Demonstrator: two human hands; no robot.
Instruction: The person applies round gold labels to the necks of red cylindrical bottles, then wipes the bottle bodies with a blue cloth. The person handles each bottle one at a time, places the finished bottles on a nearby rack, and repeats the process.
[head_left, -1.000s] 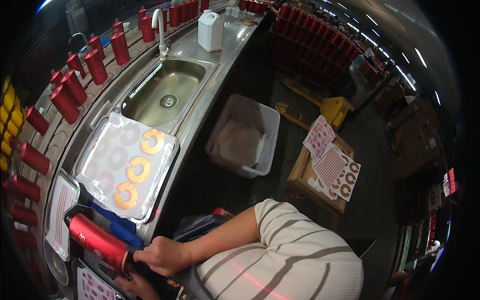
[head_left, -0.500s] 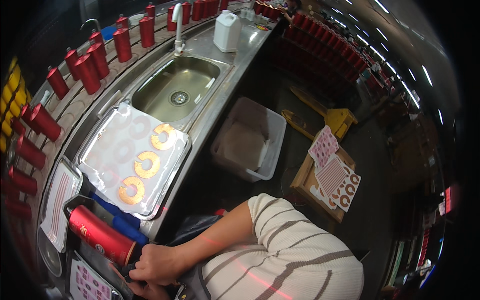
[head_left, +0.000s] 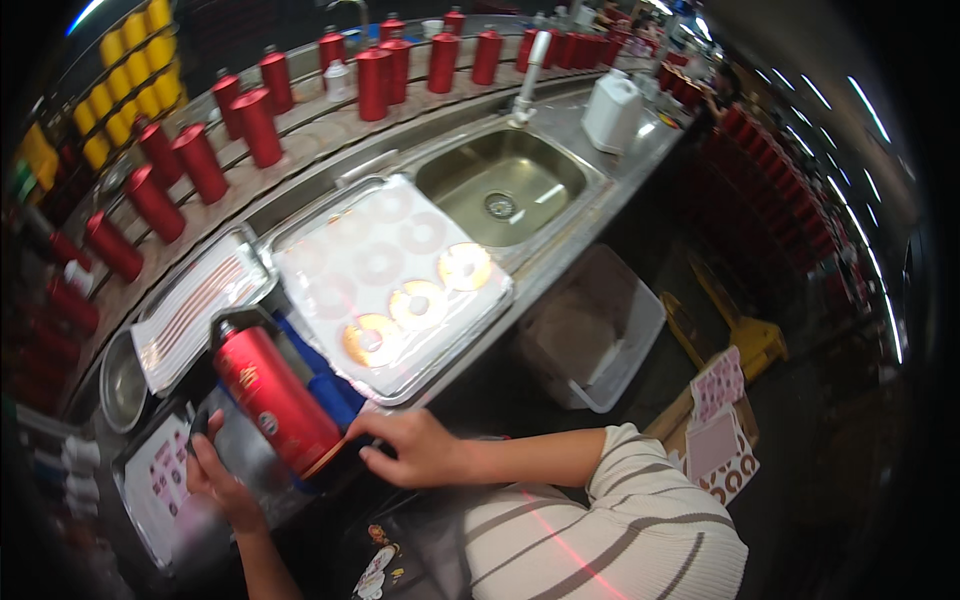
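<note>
A red metal bottle (head_left: 275,400) lies slanted at the middle left. Its grey neck points up and left, inside a dark frame (head_left: 240,315). My right hand (head_left: 410,447) is at the bottle's base end, with a fingertip at its edge and a gap between finger and thumb. On the bottle's other side is my left hand (head_left: 222,480), fingers apart and holding nothing I can see; something black covers a fingertip. Beyond the bottle, a tray (head_left: 440,375) bears a pale sheet with several shiny gold open rings (head_left: 417,305) and faint ring shapes.
A tray with a red-striped sheet (head_left: 205,305) and a tray with a pink-printed sheet (head_left: 165,480) flank the bottle. Blue cloth (head_left: 335,395) lies beside it. Behind are a steel sink (head_left: 500,180), a white jug (head_left: 612,112) and several upright red bottles (head_left: 372,85). A plastic bin (head_left: 590,330) stands below.
The view has swung left, so the scene sits further right. My hands, together below the bottle's base before, have separated: the left is now along the bottle's side, the right at its base.
</note>
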